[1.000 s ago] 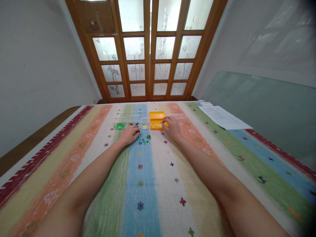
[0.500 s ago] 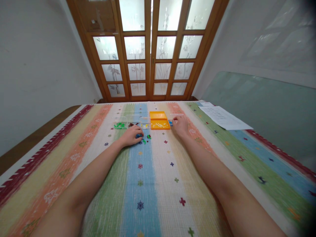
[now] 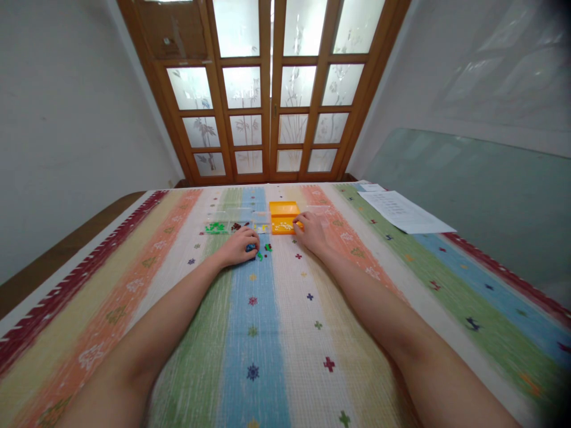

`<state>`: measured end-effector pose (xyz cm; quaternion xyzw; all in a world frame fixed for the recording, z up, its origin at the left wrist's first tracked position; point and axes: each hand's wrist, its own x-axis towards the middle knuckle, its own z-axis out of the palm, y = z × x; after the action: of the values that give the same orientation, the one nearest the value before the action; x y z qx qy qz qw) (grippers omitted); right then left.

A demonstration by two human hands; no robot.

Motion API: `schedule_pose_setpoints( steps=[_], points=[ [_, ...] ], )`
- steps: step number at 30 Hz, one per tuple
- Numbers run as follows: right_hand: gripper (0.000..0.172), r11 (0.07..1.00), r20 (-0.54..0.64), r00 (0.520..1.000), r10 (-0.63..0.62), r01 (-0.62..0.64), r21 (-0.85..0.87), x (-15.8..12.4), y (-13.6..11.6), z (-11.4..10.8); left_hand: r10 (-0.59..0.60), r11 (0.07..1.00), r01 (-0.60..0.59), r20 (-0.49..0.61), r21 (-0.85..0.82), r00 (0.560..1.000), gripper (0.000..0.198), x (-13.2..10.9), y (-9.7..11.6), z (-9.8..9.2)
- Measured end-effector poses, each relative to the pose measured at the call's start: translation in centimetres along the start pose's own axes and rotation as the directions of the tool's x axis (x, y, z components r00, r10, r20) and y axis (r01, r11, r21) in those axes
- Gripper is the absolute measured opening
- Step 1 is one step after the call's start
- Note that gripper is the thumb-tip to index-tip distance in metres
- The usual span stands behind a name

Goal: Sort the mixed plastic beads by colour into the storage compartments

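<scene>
My left hand (image 3: 237, 247) rests on the cloth with its fingers curled round a small dark blue piece (image 3: 250, 247), partly hidden under them. Just right of it lie small green and dark red pieces (image 3: 267, 247). My right hand (image 3: 311, 233) is at the right edge of an open orange box (image 3: 284, 208), fingertips pinched together. Whatever is between those fingertips is too small to make out. Small white pieces (image 3: 282, 226) lie in the box's front half.
Left of the orange box stand clear boxes with green pieces (image 3: 216, 227), dark red-brown pieces (image 3: 239, 226) and yellow pieces (image 3: 263, 227). Another clear lid (image 3: 318, 209) shows behind my right hand. Paper sheets (image 3: 404, 212) lie at the right on the striped tablecloth (image 3: 267, 356).
My right hand has moved left, from the blue pieces beside the orange box to the box's right edge. My left hand has stayed in place around the dark blue piece.
</scene>
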<state>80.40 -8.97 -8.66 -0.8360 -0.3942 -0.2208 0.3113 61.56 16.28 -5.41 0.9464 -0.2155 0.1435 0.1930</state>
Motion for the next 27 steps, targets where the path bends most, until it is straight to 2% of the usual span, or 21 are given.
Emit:
schedule_pose_setpoints(
  steps=[6, 10, 13, 17, 20, 23, 27],
  points=[
    [0.01, 0.999, 0.008, 0.999, -0.034, 0.034, 0.018, -0.1, -0.2, 0.2, -0.043, 0.999, 0.043, -0.067, -0.006, 0.997, 0.011, 0.0, -0.1, -0.1],
    [0.01, 0.999, 0.016, 0.999, -0.039, 0.039, 0.017, -0.1, -0.2, 0.3, -0.134, 0.99, 0.139, -0.166, 0.022, 0.977, 0.01, -0.2, -1.0, 0.0],
    [0.011, 0.999, 0.019, 0.999, -0.046, 0.045, 0.024, -0.2, -0.2, 0.3, -0.239, 0.964, 0.262, -0.283, 0.047, 0.929, 0.01, -0.6, -2.4, -0.1],
    [0.012, 0.998, 0.021, 0.998, -0.055, 0.054, 0.033, -0.3, -0.2, 0.4, -0.361, 0.897, 0.437, -0.461, 0.064, 0.811, 0.012, -1.3, -4.5, -0.7],
    [0.012, 0.998, 0.028, 0.998, -0.057, 0.056, 0.034, -0.4, -0.2, 0.5, -0.42, 0.851, 0.524, -0.538, 0.047, 0.731, 0.011, -1.8, -5.8, -1.0],
    [0.012, 0.997, 0.036, 0.998, -0.061, 0.059, 0.039, -0.4, -0.3, 0.5, -0.456, 0.832, 0.554, -0.543, 0.022, 0.705, 0.011, -2.0, -6.3, -1.0],
    [0.013, 0.997, 0.042, 0.997, -0.067, 0.065, 0.048, -0.4, -0.5, 0.5, -0.467, 0.832, 0.555, -0.518, 0.016, 0.716, 0.012, -1.9, -6.4, -0.7]
  ],
)
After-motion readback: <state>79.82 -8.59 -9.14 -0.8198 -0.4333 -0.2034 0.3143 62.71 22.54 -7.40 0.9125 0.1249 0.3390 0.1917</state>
